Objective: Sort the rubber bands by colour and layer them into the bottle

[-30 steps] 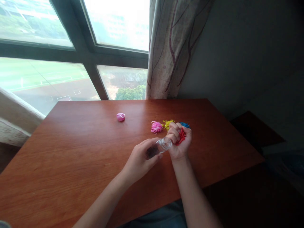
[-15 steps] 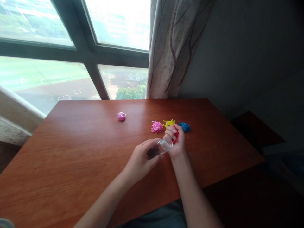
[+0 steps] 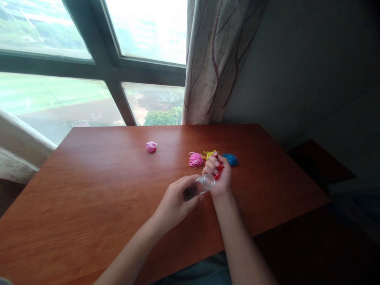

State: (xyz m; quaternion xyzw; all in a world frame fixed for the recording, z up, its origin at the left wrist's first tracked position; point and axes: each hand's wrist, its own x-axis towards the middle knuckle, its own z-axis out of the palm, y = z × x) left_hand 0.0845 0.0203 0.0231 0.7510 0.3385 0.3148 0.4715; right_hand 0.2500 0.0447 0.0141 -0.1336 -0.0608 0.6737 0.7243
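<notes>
My left hand [image 3: 179,196] is wrapped around a clear bottle [image 3: 204,183], which lies tilted with its open mouth toward my right hand [image 3: 219,176]. Red rubber bands [image 3: 219,171] show between the curled fingers and palm of my right hand, close beside the bottle mouth. Just beyond that hand are a pile of yellow rubber bands [image 3: 209,153], partly hidden by the fingers, and a pile of blue rubber bands [image 3: 230,159]. To their left lies a pile of pink rubber bands [image 3: 196,159].
A small round pink object [image 3: 151,147] with a pale loop rests farther back on the brown wooden table [image 3: 97,186]. Behind the table are a window [image 3: 154,71] and a patterned curtain [image 3: 216,63]. A pale rounded edge shows at the bottom left corner.
My right fingers have shifted slightly around the red rubber bands, which sit a little lower in the palm. The bottle stays almost in place.
</notes>
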